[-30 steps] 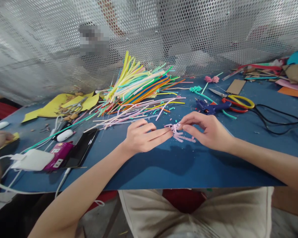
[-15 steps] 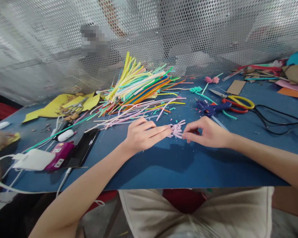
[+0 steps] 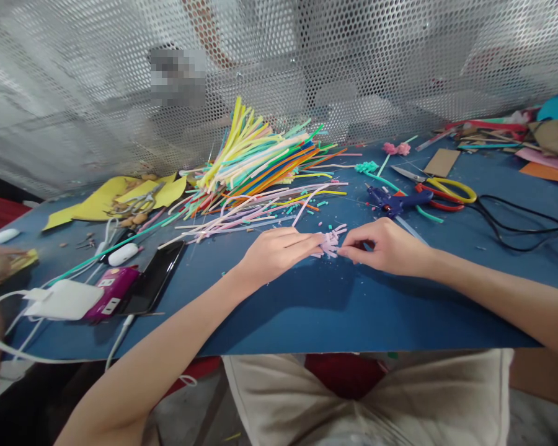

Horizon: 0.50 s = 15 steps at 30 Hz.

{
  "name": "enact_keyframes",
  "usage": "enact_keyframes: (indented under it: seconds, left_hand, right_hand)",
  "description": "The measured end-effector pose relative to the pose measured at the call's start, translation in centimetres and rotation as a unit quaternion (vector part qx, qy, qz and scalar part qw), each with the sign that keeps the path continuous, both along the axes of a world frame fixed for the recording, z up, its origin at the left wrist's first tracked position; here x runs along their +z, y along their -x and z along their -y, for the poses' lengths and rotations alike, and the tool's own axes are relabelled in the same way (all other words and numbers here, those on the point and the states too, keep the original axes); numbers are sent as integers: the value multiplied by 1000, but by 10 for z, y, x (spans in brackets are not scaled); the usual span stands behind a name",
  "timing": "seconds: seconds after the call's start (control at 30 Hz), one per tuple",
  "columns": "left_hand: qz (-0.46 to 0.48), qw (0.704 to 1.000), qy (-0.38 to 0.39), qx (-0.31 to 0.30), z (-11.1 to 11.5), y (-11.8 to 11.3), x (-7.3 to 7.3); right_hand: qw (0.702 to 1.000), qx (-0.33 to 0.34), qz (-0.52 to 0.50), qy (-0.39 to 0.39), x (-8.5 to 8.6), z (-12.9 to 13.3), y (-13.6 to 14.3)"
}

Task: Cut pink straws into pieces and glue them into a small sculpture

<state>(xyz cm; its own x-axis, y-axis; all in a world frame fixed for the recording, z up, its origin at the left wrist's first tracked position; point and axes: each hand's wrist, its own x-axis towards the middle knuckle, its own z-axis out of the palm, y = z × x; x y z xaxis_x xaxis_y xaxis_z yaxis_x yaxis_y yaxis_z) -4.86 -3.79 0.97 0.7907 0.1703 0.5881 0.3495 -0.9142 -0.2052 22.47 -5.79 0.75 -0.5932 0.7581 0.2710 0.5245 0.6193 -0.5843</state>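
A small bunch of short pale-purple pipe cleaner pieces [image 3: 331, 240] sticks out between my two hands, just above the blue table [image 3: 279, 322]. My left hand [image 3: 279, 251] is closed on its left side, with the fingers stretched together and the held end hidden. On the right, my right hand [image 3: 376, 244] pinches at the tips of the pieces with thumb and forefinger. A blue glue gun [image 3: 397, 201] lies beyond my right hand, beside red-and-yellow-handled scissors [image 3: 446, 191]. Loose pale-purple pipe cleaners [image 3: 242, 214] lie behind my left hand.
A large pile of coloured pipe cleaners [image 3: 265, 158] lies against the perforated metal screen [image 3: 279, 68]. At left are a black phone [image 3: 155, 279], a white charger [image 3: 67, 298], cables and yellow sheets [image 3: 97, 198]. Another person's hand [image 3: 0, 263] is at the far left edge.
My left hand's fingers have drawn closer together and flattened around the bunch. My right hand has shifted very slightly left at the pieces' tips.
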Motion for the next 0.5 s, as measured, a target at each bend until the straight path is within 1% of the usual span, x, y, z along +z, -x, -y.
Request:
enact_keyframes:
  seconds: [0.07, 0.2, 0.37, 0.5]
  left_hand:
    - [-3, 1000, 3, -5, 0, 1, -1]
    - [-22, 1000, 11, 10, 0, 3, -2]
    - [-37, 999, 19, 10, 0, 5, -3]
    - [-37, 999, 1, 10, 0, 4, -1]
  right_hand:
    - [1000, 1, 1, -1, -1, 0, 0]
    - [1000, 0, 3, -4, -3, 0, -1]
    - [1000, 0, 4, -8, -2, 0, 0]
    - [1000, 9, -2, 4, -2, 0, -1]
